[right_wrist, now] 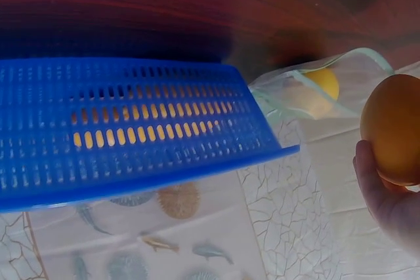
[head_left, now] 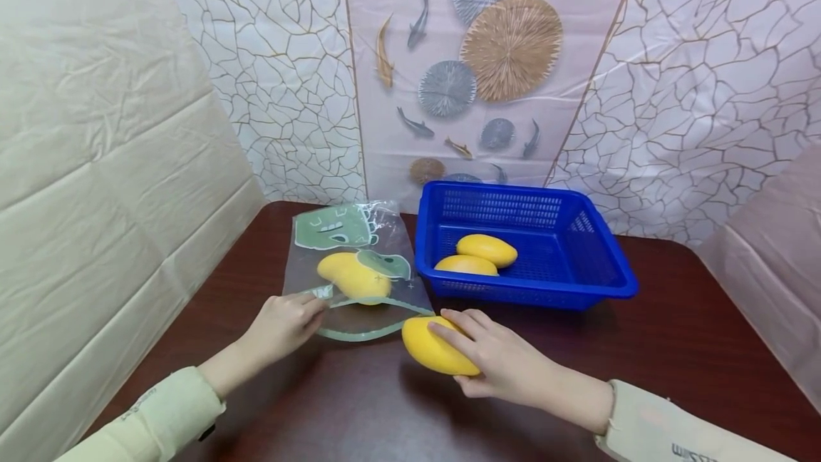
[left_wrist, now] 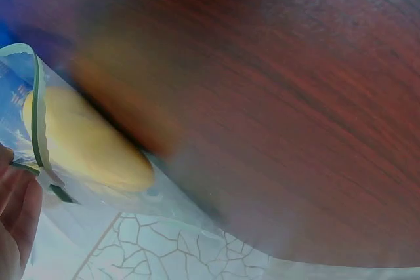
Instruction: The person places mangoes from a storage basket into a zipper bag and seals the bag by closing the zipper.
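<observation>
A clear zip bag [head_left: 301,269] with green cartoon prints lies on the table, its mouth parted toward me. Inside it is one yellow mango [head_left: 349,276], also seen through the plastic in the left wrist view. My left hand [head_left: 288,323] pinches the left side of the bag's mouth. In my right hand [head_left: 503,355] I grip another mango [head_left: 436,348], just off the right end of the opening. The right wrist view shows this held mango [right_wrist: 394,129] at the right edge, with the bag [right_wrist: 354,86] beyond it.
A blue plastic basket [head_left: 577,284] stands at the back right of the bag, with two mangoes [head_left: 486,250] in its left part. The dark red wooden table [head_left: 359,405] runs back to a patterned cloth wall [head_left: 288,77]. A pale cloth [head_left: 96,184] hangs along the left side.
</observation>
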A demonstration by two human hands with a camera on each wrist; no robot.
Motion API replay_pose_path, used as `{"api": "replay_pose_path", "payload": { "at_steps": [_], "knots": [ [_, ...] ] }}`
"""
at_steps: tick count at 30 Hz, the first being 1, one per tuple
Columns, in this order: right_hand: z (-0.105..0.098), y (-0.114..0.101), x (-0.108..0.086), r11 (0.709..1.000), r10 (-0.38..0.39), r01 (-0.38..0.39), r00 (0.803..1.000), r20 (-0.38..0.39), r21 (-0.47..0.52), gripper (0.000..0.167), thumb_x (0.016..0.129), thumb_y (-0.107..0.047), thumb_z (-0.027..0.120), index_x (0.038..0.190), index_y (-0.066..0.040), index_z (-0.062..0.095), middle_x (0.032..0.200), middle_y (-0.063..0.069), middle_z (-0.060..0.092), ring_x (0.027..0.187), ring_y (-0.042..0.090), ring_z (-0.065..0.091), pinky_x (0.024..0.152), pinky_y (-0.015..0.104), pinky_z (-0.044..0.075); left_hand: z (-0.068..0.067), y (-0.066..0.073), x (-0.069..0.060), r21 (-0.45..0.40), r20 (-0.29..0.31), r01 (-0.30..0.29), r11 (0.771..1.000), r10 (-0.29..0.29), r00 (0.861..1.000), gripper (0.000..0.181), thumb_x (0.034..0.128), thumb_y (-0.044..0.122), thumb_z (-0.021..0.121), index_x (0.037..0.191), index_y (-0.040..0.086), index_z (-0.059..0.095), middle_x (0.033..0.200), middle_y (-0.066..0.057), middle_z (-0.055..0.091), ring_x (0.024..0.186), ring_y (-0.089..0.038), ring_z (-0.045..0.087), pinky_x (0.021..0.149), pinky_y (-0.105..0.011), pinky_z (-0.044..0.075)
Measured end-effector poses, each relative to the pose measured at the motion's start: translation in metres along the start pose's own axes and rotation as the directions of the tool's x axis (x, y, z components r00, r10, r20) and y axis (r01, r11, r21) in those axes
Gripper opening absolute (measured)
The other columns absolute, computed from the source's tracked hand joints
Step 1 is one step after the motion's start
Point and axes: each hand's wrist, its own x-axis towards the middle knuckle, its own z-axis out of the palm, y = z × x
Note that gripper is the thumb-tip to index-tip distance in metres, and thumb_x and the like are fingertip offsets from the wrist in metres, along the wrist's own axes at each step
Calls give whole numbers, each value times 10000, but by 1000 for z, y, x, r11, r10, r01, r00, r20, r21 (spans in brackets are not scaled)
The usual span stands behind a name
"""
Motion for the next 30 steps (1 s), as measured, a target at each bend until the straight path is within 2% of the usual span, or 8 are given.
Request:
{"api": "replay_pose_path", "payload": {
  "at_steps": [16,24,30],
  "knots": [
    [16,-3,22,1000,-11,12,997,77,-13,711,670,-299,781,1290,-79,511,1230,133,569,1023,219,545,846,311,512,-6,-3,6,28,-4,-18,999,18,1000,146,645,37,745,728,107,646,651,39,606,521,-133,583,430,-276,436],
    [25,-5,34,997,-29,35,995,93,-68,692,680,-316,770,1282,-84,520,1228,122,563,1011,217,545,854,298,509,-9,-5,12,22,-3,-17,1000,17,1000,153,642,32,773,744,91,674,650,21,615,526,-132,594,436,-279,449],
    [34,-6,42,995,-10,21,993,121,-93,696,686,-320,775,1287,-81,518,1223,125,557,993,222,544,845,301,510,-8,-5,15,28,-1,-15,999,15,1000,154,645,39,775,739,100,669,644,27,606,523,-135,590,428,-276,439]
  ]
}}
